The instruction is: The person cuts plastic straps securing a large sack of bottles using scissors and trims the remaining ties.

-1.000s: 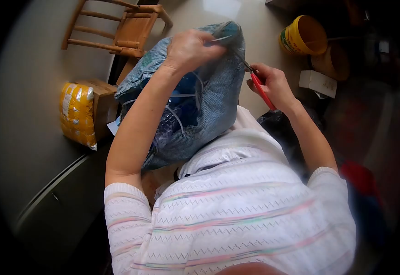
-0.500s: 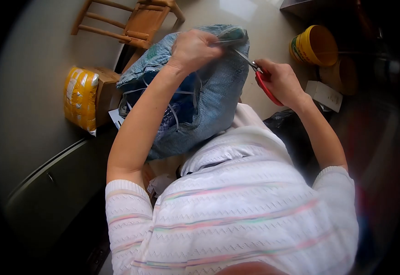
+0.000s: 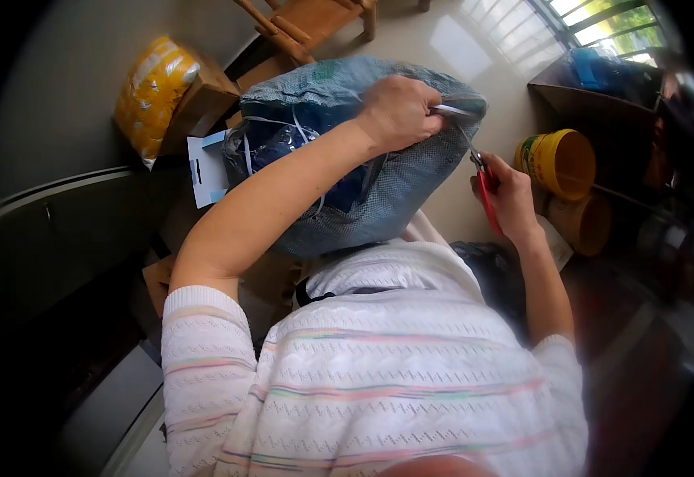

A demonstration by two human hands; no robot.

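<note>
A blue-grey woven sack (image 3: 407,199) stands in front of me, with thin white straps across its open top. Inside it are dark blue, plastic-wrapped contents (image 3: 283,149). My left hand (image 3: 401,114) is closed at the sack's right corner, pinching a white strap (image 3: 452,111) that sticks out past the fingers. My right hand (image 3: 511,195) grips red-handled scissors (image 3: 486,195) just right of that corner. Their blades point up and left toward the sack's edge; the blade tips are blurred against the fabric.
To the left, a yellow taped parcel (image 3: 154,91) leans on a cardboard box (image 3: 205,99). A wooden chair (image 3: 323,25) is behind the sack. On the right are a yellow bucket (image 3: 573,165) and a dark low table (image 3: 557,83). A black plastic bag (image 3: 486,274) lies near my lap.
The view has swung, bringing a window in at upper right. The sack and my left hand appear farther right. The scissors now point more steeply upward.
</note>
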